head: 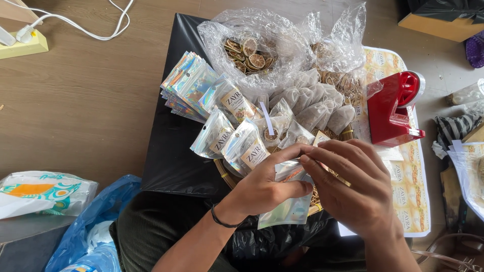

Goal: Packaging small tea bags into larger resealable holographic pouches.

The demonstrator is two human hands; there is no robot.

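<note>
**Pouch packing partway through, 1 pouch in hand**

Seen from above, a person sits at a low black table (pixel 166 151) on a wooden floor (pixel 75 100). At the table's far edge, 2 large clear plastic bags lie open: one (pixel 252 45) holds dried citrus slices, the other (pixel 343 45) a brown dried material too blurred to identify. Along the right edge lies a printed sheet of labels (pixel 408 191), with a red tape dispenser (pixel 393 113) on it. Near the middle, a shallow basket (pixel 224 174) holds a heap of white mesh sachets (pixel 312 106). By the left side, a fan of flat holographic pouches (pixel 184 85) looks unfilled, judging by their thinness. About 4 filled, labelled pouches (pixel 237 136) lie just before them, so some of the work appears done, with much stock left.

At the near edge, the left hand (pixel 267 186) grips a small clear pouch (pixel 290 201), fingers closed around its side. The right hand (pixel 353 186) pinches the pouch's top edge, fingertips narrow and together; whether it is sealed cannot be told
</note>
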